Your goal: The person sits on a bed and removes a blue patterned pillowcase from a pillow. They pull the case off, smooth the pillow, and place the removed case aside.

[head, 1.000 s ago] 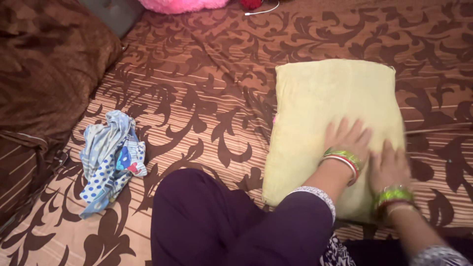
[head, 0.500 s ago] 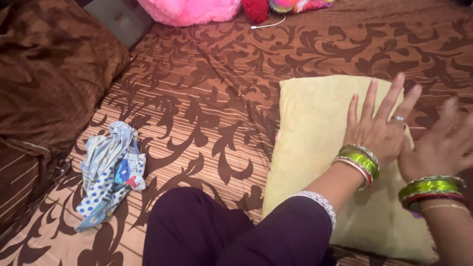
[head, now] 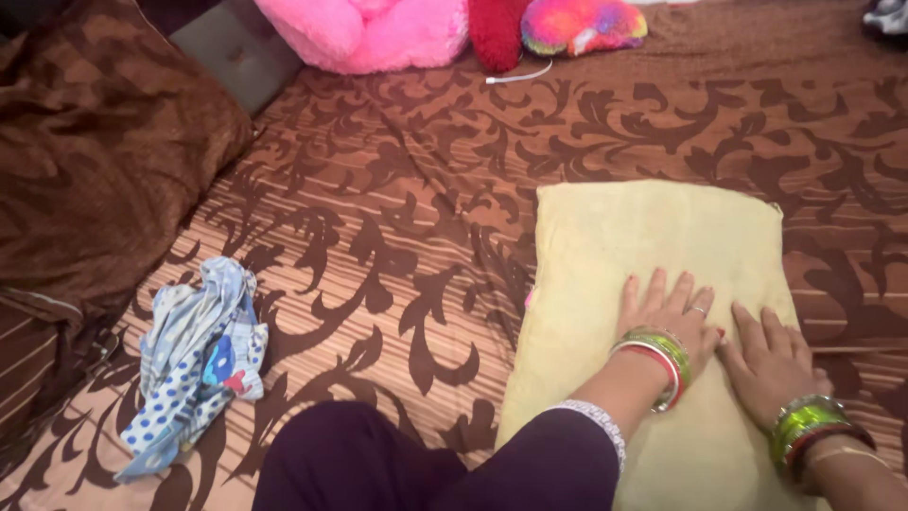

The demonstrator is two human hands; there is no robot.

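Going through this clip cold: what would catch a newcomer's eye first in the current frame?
Most likely the pale yellow folded towel at right on the brown patterned bedspread, with the left hand and right hand pressed flat on it side by side, green and red bangles on both wrists. Next, the bright pink plush toy at the top edge, and the crumpled blue dotted cloth at lower left.

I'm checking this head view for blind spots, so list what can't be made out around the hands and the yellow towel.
- Towel: its near edge is cut off by the bottom of the frame; the left hand and right hand cover part of it.
- Palms: pressed flat, face down, hidden.
- Pink toy: cut off by the top edge.
- Blue cloth: crumpled, so its kind is unclear.
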